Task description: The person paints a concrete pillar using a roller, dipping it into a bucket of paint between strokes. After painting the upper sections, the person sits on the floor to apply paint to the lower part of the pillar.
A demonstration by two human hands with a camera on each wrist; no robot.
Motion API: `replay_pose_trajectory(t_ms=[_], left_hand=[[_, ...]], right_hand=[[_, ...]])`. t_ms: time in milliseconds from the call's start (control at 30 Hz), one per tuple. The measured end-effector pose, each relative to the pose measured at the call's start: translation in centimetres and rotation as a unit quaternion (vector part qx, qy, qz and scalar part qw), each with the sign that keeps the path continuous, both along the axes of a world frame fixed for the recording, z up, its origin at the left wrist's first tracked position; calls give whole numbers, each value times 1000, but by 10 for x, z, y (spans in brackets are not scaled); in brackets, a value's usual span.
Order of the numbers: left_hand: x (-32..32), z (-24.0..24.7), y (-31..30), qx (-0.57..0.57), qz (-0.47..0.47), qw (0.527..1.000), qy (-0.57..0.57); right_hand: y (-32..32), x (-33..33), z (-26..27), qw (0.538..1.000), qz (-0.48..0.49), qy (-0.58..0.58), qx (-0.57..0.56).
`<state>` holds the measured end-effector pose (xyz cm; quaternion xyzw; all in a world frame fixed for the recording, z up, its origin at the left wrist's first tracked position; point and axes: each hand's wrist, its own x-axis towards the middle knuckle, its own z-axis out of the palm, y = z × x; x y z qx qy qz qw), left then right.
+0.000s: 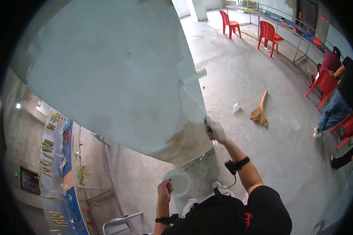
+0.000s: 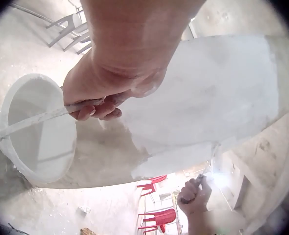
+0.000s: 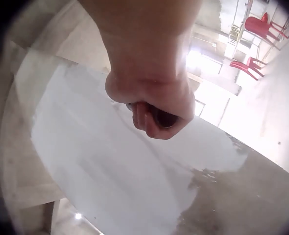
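Note:
My right hand (image 1: 217, 131) grips the dark handle (image 3: 165, 118) of a paint roller, fingers curled round it. The pale roller (image 1: 191, 75) lies against a tall concrete wall face (image 1: 113, 70), near its right edge. Pale wet-looking paint covers most of that face; a brown-grey bare patch (image 1: 188, 143) shows at its lower end. Low down, my left hand (image 1: 164, 191) holds the whitish bail handle (image 2: 42, 117) of a white bucket (image 1: 188, 179), fingers curled round it. Pale liquid (image 1: 179, 184) shows inside the bucket, which hangs beside the wall's lower end.
A straw broom (image 1: 259, 113) and a crumpled white thing (image 1: 236, 107) lie on the concrete floor. Red chairs (image 1: 267, 32) and a long table (image 1: 278, 19) stand at the back right. People (image 1: 347, 84) are at far right. A grey chair (image 1: 121, 223) and blue-topped table (image 1: 71, 199) stand left.

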<state>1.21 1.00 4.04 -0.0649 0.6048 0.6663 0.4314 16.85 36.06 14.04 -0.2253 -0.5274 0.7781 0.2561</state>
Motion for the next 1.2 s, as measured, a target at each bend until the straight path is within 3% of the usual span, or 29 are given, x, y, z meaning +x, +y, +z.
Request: replay_pose_trajectory(t_ms=[133, 267, 600, 933, 1067, 1200], left_hand=[[0, -6, 1, -6, -9, 1000, 16], [-3, -12, 0, -14, -9, 1000, 18], [-3, -13, 3, -8, -12, 1000, 14], [-5, -12, -2, 1, -6, 1000, 13], [-6, -13, -2, -14, -2, 1000, 26], [-4, -7, -2, -12, 14, 1000, 23]], right_hand=[[-8, 14, -55, 999, -20, -48, -3], [-5, 17, -42, 995, -45, -66, 65], [33, -28, 118, 988, -5, 35, 154], [48, -61, 288, 982, 27, 121, 140], [44, -67, 288, 979, 41, 151, 134], [41, -60, 236, 987, 41, 127, 95]])
